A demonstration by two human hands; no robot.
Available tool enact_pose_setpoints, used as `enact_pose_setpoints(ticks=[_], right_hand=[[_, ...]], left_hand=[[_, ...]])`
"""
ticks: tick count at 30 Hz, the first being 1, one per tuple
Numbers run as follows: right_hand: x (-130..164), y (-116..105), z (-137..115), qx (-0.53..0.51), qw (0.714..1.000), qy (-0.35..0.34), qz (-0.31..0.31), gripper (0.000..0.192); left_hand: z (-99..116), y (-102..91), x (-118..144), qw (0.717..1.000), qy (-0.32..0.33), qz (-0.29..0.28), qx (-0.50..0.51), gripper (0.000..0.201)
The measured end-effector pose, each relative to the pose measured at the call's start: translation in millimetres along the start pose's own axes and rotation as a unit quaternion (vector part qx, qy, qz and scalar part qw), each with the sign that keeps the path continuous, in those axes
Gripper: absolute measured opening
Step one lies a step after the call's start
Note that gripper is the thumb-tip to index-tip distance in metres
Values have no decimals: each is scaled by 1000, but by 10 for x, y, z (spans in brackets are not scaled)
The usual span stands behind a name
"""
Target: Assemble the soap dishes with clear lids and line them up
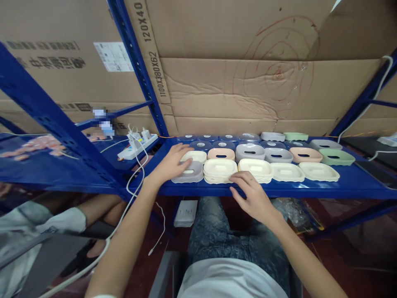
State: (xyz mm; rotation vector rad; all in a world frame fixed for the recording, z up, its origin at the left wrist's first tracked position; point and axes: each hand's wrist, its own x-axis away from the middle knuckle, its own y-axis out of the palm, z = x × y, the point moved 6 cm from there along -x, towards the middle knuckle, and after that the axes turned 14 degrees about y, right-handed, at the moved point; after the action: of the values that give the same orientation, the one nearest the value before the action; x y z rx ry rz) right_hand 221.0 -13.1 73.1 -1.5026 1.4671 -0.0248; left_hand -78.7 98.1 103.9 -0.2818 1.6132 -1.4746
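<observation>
My left hand (173, 162) is around the left end of a cream soap-dish tray (197, 156), with fingers along its far side and the thumb at its near side. Just in front lies a grey slotted soap-dish piece (189, 176), cream showing through its slot. My right hand (252, 198) is at the table's front edge, thumb apart from the fingers and nothing visible between them. Its fingertips are near the corner of a stack of cream trays (219, 169); whether they touch is unclear. Another stack of cream trays (256, 167) stands beside it.
Behind are peach (305, 155), grey (249, 151) and green (338, 158) slotted pieces and dark blue ones (201, 145). Single cream trays (319, 171) lie at right. A power strip (136, 147) and white cable (142, 174) are at left, near another person's arm (99, 205).
</observation>
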Motion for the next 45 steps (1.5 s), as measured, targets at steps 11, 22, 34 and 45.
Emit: enact_pose_setpoints(ticks=[11,22,34,45], right_hand=[[-228,437,50,199,975,-97,5,38],[-239,265,71,127,983,-129,23,50],[-32,-683,147,118,959,-94,240,56],[121,-930,193,144,942,-74,292,52]], left_hand=[[-110,460,-968,987,23,-157,18,51],[98,608,-1348,982,54,-178,26,51],[292,748,-1269,973,39,-222,41,76],[348,921,-1368,970,53,-234,48,75]])
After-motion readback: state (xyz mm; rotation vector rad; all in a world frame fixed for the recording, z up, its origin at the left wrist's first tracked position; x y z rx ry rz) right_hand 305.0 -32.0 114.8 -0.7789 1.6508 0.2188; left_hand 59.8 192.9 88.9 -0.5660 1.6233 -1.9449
